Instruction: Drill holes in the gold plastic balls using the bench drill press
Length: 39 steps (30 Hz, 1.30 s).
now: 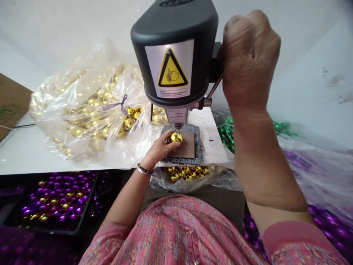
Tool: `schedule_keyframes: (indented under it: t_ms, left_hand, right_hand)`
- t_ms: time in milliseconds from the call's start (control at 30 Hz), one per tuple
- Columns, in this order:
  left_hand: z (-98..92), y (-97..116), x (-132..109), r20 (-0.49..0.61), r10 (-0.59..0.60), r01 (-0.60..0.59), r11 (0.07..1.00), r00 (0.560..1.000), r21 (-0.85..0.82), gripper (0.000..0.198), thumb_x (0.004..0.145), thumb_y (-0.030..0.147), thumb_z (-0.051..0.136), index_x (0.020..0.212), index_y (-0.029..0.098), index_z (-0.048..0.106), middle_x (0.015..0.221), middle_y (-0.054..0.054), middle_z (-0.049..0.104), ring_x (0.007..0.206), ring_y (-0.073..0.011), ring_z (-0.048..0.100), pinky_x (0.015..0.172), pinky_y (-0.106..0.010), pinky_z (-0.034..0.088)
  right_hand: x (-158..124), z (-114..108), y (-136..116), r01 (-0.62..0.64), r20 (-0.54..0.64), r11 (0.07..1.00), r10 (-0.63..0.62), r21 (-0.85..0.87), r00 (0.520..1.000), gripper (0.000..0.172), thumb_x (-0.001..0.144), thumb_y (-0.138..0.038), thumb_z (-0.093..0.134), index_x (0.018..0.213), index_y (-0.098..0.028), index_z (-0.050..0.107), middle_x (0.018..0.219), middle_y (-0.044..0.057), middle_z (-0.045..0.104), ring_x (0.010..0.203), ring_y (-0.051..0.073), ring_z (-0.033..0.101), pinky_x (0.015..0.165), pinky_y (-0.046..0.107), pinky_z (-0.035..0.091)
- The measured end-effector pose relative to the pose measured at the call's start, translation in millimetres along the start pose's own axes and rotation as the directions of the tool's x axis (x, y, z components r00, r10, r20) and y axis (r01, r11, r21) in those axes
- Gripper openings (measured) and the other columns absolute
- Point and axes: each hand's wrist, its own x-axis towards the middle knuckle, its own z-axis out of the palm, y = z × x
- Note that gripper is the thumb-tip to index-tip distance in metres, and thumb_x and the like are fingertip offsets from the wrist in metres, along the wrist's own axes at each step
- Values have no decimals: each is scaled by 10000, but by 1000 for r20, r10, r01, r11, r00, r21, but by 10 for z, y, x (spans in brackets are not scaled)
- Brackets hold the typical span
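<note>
Left hand (158, 149) grips a glossy gold ball (175, 137) — mirror-bright, unmarked where visible — directly under the bench drill (173, 48); right hand (249, 59) closes in a fist around its feed lever (214, 86).

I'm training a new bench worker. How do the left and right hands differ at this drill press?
The left hand sits low, holding a gold ball under the bit, while the right hand is raised in a fist at the lever. The left wrist wears a beaded bracelet; the right wrist shows none. Both hands are bare and work at the drill press.
</note>
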Motion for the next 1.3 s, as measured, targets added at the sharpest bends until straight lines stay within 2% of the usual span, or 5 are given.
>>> schedule_keyframes:
  t_ms: [233, 467, 533, 700, 1300]
  left_hand:
    - [97, 32, 116, -4, 258, -243, 914, 966, 325, 609, 689, 253, 810, 1272, 158, 659, 1220, -103, 698, 1128, -268, 624, 1029, -389, 469]
    - [96, -11, 138, 55, 236, -241, 925, 970, 295, 578, 728, 294, 778, 1280, 179, 651, 1092, -41, 733, 941, -209, 658, 886, -317, 516]
    - [103, -50, 140, 49, 260, -263, 922, 964, 285, 569, 726, 290, 777, 1272, 183, 655, 1109, -39, 728, 976, -214, 654, 887, -310, 512]
    - [122, -95, 141, 44, 288, -289, 917, 957, 275, 590, 735, 297, 771, 1300, 191, 641, 1090, -35, 728, 978, -217, 652, 880, -309, 512]
    - [112, -7, 50, 41, 275, -276, 925, 961, 261, 488, 752, 267, 746, 1225, 189, 656, 1052, -21, 720, 941, -205, 638, 896, -310, 490]
  right_hand:
    - [19, -9, -2, 5, 14, 1000, -4, -21, 1000, 448, 974, -234, 481, 601, -227, 233, 586, -93, 221, 632, 47, 246, 686, 225, 278]
    - [-398, -240, 45, 308, -11, 946, -309, 104, 951, 286, 953, -361, 463, 723, -220, 366, 628, -66, 360, 589, 57, 325, 607, 243, 328]
    - [-628, -337, 71, 407, 29, 913, -406, -26, 913, 238, 962, -308, 415, 748, -212, 455, 660, -39, 445, 607, 72, 418, 615, 255, 360]
    - [-1047, -467, 148, 463, 127, 837, -446, -292, 886, 135, 872, -215, 488, 744, -226, 530, 661, -13, 524, 615, 118, 458, 600, 302, 374]
    - [-1346, -211, 497, 478, -43, 861, -492, -175, 869, 77, 865, -176, 521, 832, -236, 555, 684, -19, 595, 655, 131, 568, 627, 279, 456]
